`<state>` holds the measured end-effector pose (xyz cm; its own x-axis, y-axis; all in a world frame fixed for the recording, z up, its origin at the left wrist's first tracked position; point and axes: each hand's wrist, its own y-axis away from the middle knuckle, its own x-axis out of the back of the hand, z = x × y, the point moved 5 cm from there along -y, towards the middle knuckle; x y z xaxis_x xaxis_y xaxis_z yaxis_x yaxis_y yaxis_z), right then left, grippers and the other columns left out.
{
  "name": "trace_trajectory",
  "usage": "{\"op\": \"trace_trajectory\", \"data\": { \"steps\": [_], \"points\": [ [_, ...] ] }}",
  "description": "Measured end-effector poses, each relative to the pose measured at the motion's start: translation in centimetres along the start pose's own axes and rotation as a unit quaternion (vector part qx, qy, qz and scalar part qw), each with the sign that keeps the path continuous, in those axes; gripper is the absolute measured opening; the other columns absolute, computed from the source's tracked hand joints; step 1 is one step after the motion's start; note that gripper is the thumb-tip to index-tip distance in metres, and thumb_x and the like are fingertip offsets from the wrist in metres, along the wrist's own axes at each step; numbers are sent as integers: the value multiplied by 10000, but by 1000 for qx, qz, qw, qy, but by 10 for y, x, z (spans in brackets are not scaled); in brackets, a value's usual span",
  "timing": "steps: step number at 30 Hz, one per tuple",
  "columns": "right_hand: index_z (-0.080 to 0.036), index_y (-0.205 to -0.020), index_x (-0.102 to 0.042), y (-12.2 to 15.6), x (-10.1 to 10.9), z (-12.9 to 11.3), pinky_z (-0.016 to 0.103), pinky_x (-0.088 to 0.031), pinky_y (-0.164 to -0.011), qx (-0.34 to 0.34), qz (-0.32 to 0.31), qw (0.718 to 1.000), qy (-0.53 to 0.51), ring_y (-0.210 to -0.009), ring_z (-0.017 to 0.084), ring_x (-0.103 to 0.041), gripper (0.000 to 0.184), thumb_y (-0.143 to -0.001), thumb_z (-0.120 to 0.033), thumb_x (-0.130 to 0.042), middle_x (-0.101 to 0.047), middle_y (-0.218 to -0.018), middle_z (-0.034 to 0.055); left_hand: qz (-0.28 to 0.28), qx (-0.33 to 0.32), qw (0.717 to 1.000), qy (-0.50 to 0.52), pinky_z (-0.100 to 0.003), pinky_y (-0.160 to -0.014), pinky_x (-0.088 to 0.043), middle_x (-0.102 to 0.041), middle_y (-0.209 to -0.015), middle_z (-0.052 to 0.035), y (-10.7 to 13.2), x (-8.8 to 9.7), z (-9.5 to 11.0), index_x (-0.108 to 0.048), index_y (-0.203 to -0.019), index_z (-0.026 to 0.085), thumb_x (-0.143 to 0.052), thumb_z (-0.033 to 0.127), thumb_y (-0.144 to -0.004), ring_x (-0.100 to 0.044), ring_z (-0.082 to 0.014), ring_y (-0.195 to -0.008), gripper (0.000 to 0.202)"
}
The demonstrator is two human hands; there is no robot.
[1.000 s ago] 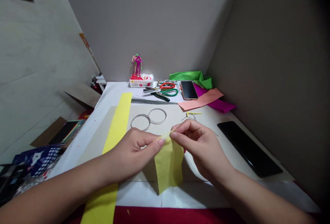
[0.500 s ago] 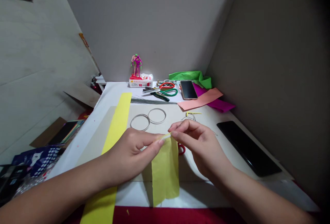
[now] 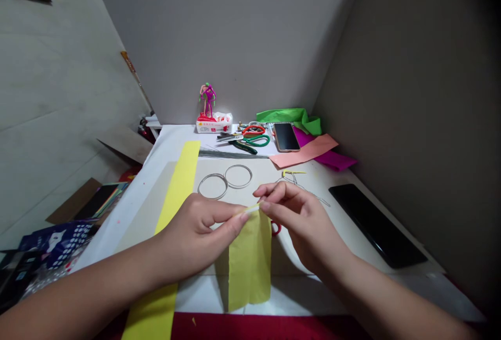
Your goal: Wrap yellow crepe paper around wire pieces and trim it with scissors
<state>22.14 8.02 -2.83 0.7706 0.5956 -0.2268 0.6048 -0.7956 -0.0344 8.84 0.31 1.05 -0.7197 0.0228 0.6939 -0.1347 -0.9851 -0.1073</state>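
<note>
Between my two hands hangs a strip of yellow crepe paper [image 3: 249, 261], its top edge showing a narrow white band. My left hand [image 3: 211, 227] pinches that top edge at its left end between thumb and forefinger. At the right end, the thumb and fingers of my right hand [image 3: 295, 212] are closed on the same edge. Part of a red scissor-like handle [image 3: 276, 228] peeks out behind the paper; the rest of it is hidden. Beyond my hands lie two wire coils [image 3: 238, 176] and a bent wire piece with a yellow tip [image 3: 289, 174].
A long yellow strip [image 3: 178, 188] runs down the table's left side. On the right lies a black slab [image 3: 376, 225]. Green-handled scissors [image 3: 254, 140], a phone [image 3: 286, 137], coloured paper [image 3: 305, 151] and a small box with wire figures [image 3: 214, 123] are at the back.
The hanging yellow paper has swung slightly left at its lower end. Both hands keep their hold, almost unmoved.
</note>
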Motion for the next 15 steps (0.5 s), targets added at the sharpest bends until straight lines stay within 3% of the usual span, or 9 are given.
{"op": "trace_trajectory", "data": {
  "steps": [5, 9, 12, 15],
  "points": [
    [-190, -672, -553, -1, 4, -1, 270, -429, -709, 4, 14, 1000, -24, -929, 182, -552, 203, -824, -295, -638, -628, -981, 28, 6, 0, 1000, 17, -200, -519, -335, -476, -588, 28, 1, 1, 2, -671, -719, 123, -437, 299, -934, -417, -90, -549, 364],
    [-191, -719, -536, -3, 13, -4, 316, -428, -804, 33, 53, 997, -47, -962, 198, -546, 199, -844, -326, -610, -643, -953, 49, 46, -5, 997, 57, -179, -577, -416, -662, -725, 3, 3, 5, 7, -732, -859, 147, -473, 277, -921, -559, -116, -636, 296],
    [-218, -928, -534, -3, 7, -8, 305, -445, -772, 43, 0, 997, -67, -930, 180, -554, 210, -839, -381, -632, -637, -1049, 57, 67, -8, 996, 51, -181, -592, -441, -702, -766, -2, 4, 7, 9, -741, -862, 163, -496, 268, -909, -598, -130, -657, 270],
    [-278, -1105, -443, 1, -6, -8, 250, -451, -673, 26, -69, 994, -76, -842, 142, -576, 476, -747, -281, -758, -646, -1056, 29, 69, -12, 997, 24, -185, -535, -419, -678, -675, -1, 1, 5, 9, -742, -812, 148, -492, 256, -901, -576, -125, -585, 287]
  ]
}}
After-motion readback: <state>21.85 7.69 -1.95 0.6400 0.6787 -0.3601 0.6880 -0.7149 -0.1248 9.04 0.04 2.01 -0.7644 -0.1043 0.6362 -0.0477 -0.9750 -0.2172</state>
